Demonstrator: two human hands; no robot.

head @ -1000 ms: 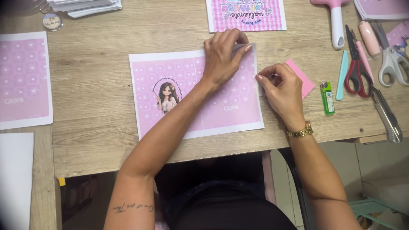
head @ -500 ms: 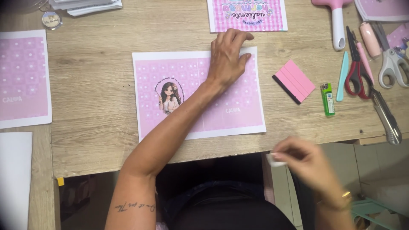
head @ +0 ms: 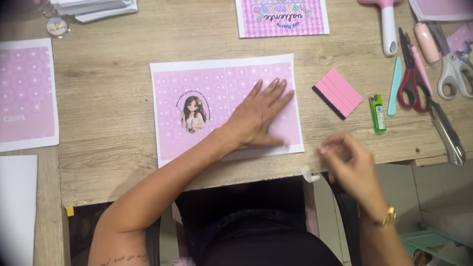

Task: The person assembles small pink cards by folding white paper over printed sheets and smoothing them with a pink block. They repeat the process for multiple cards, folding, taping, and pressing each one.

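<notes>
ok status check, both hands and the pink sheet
Left hand flat on the pink printed sheet, fingers spread. Right hand blurred at the table edge, grip unclear. Pink squeegee lies beside the sheet, apart.

Under my left hand [head: 258,116] lay a printed pink sheet [head: 224,106] of paper with a faint sheen, smooth and flat. The surface [head: 108,98] beneath was pale wood, matt, its grain plain to see. The pink squeegee [head: 338,92] looked like ribbed plastic with a dark felt-like edge. The green lighter [head: 378,113] was glossy plastic. The red-handled scissors [head: 410,79] had plastic grips; my gold wristwatch [head: 380,219] shone like metal.
</notes>
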